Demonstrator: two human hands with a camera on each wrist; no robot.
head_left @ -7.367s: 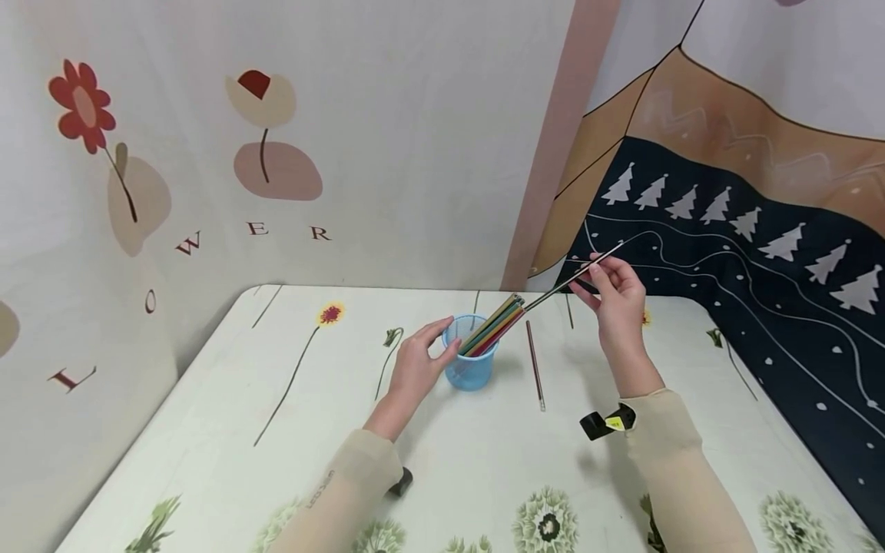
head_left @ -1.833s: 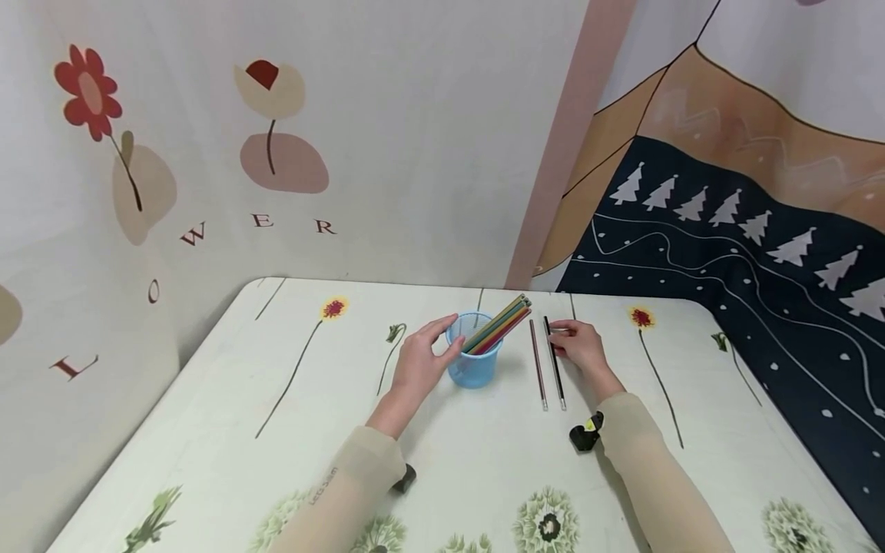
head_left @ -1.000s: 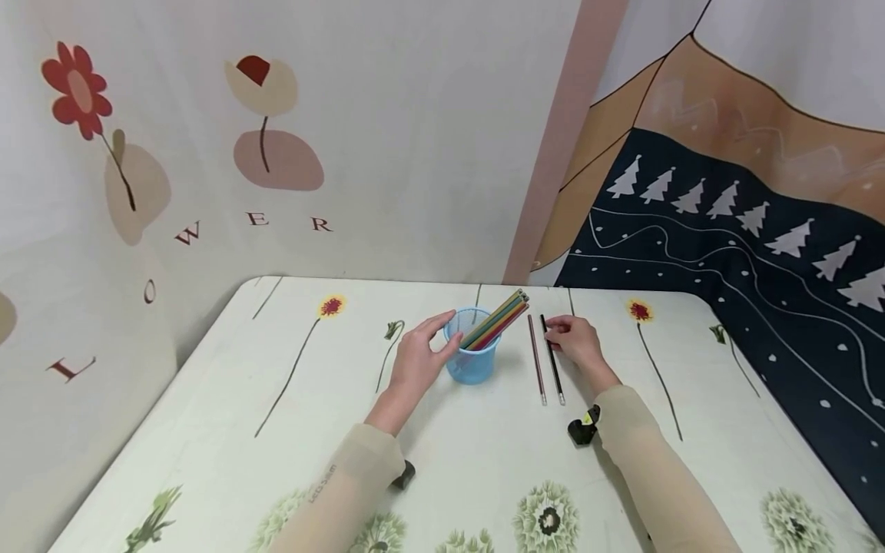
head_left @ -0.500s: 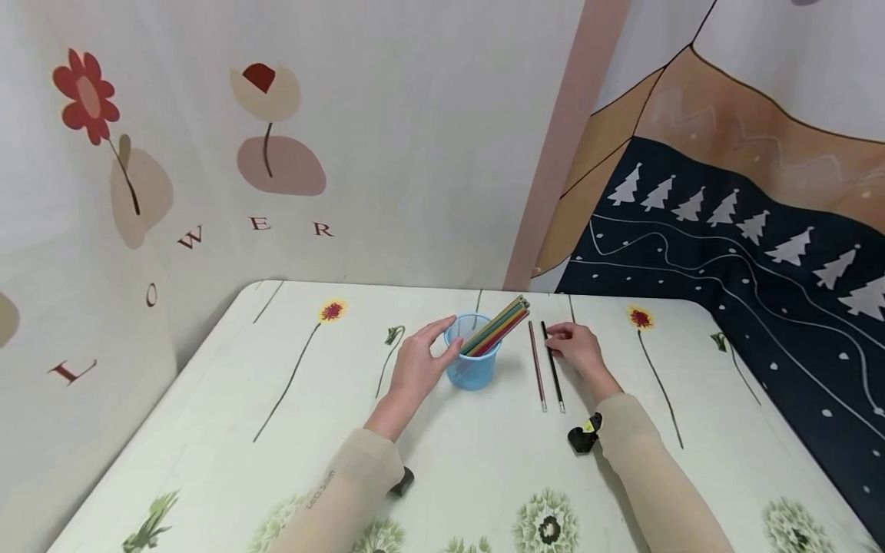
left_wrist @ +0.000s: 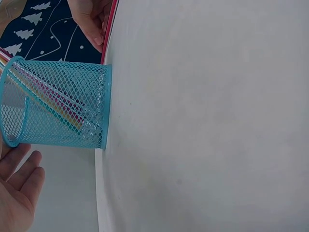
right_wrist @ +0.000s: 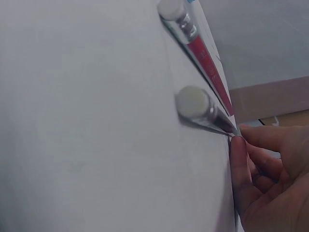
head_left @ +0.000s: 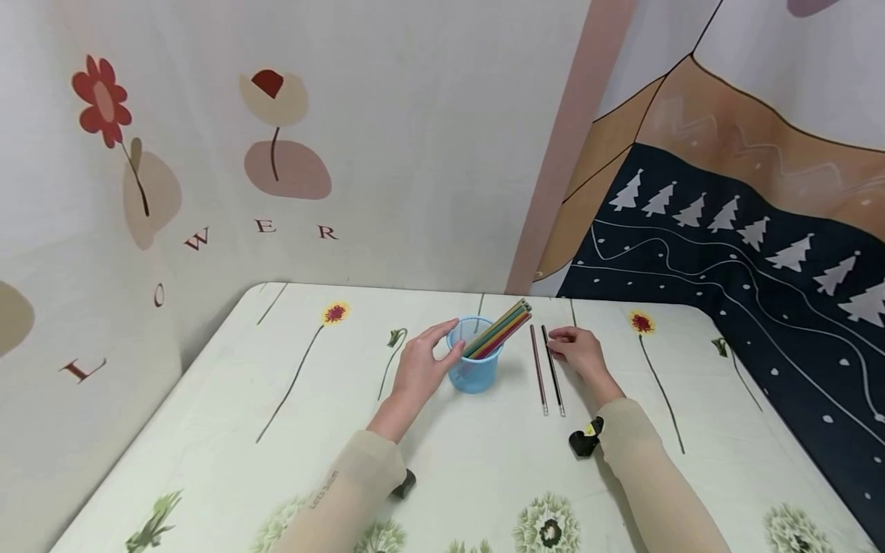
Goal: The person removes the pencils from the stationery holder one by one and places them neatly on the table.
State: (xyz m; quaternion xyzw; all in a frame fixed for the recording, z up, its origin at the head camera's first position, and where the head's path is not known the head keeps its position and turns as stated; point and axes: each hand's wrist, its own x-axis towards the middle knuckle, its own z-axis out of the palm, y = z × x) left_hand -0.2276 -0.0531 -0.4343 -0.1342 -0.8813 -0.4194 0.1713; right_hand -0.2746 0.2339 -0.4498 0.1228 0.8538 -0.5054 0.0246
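Observation:
A light-blue mesh pencil cup (head_left: 473,379) stands upright on the table, with several coloured pencils (head_left: 499,332) leaning out to the right. My left hand (head_left: 418,370) holds the cup at its rim, thumb in front and fingers round the left side. In the left wrist view, some fingers (left_wrist: 29,183) spread loosely by the mesh. To the cup's right lie a dark red pencil (head_left: 538,376) and a black pencil (head_left: 555,382), side by side with erasers toward me. My right hand (head_left: 581,356) pinches the black pencil near its far end; its eraser (right_wrist: 193,101) looms large in the right wrist view.
The white tablecloth (head_left: 311,491) carries printed flowers and stems. A pale printed curtain (head_left: 415,153) rises behind the table's far edge, and a dark cloth with white trees (head_left: 657,230) hangs at the right. Black wrist cameras (head_left: 585,440) sit under the sleeves.
Earlier my right hand held a dark pencil up at the cup's pencils; it has since come down, and the black pencil lies beside the red one. My left hand stays on the cup.

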